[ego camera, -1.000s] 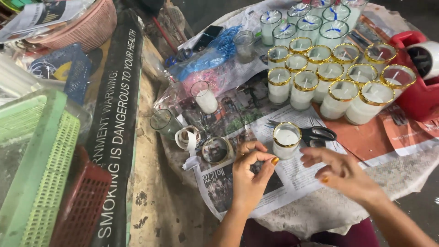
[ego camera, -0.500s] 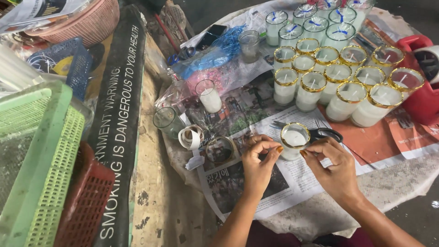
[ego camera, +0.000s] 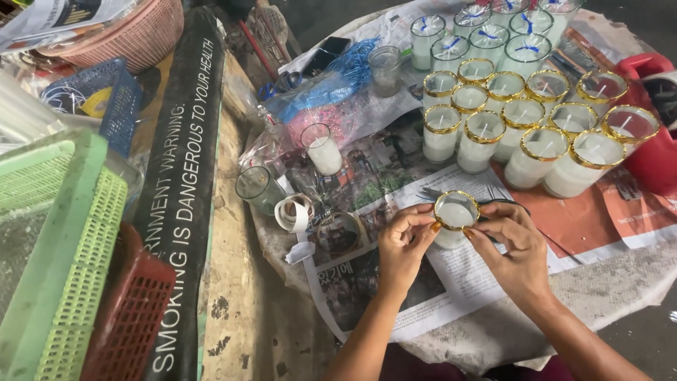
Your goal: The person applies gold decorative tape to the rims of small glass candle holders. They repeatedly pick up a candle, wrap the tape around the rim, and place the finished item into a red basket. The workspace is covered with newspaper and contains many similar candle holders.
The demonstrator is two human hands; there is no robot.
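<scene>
since the earlier frames both hands have been brought in from the bare newspaper to the rim of a single candle glass, which was stood apart a second ago and is now pinched on two sides. the left hand [ego camera: 400, 243] is seen with its thumb and forefinger closed on the left edge of the gold-rimmed candle glass [ego camera: 455, 215]; the right hand [ego camera: 513, 240] is closed on the right edge in the same way, so the glass is grasped by both. the glass is stood upright on the newspaper [ego camera: 451, 282] spread over the table, filled with white wax, just in front of a pair of scissors [ego camera: 493, 201] partly hidden behind it. just left of the left hand a roll of gold tape [ego camera: 338, 231] and a loose coil of white strip [ego camera: 295, 212] are laid on the paper. a little further off, an empty clear glass [ego camera: 255, 187] and a plain candle glass [ego camera: 323, 149] are stood near crumpled plastic wrap. beyond, a cluster of finished gold-rimmed candles [ego camera: 522, 116] is packed together, with blue-wicked candles [ego camera: 486, 32] behind them. at the left edge a green plastic basket [ego camera: 49, 247] and a red basket [ego camera: 134, 310] are stacked.
</scene>
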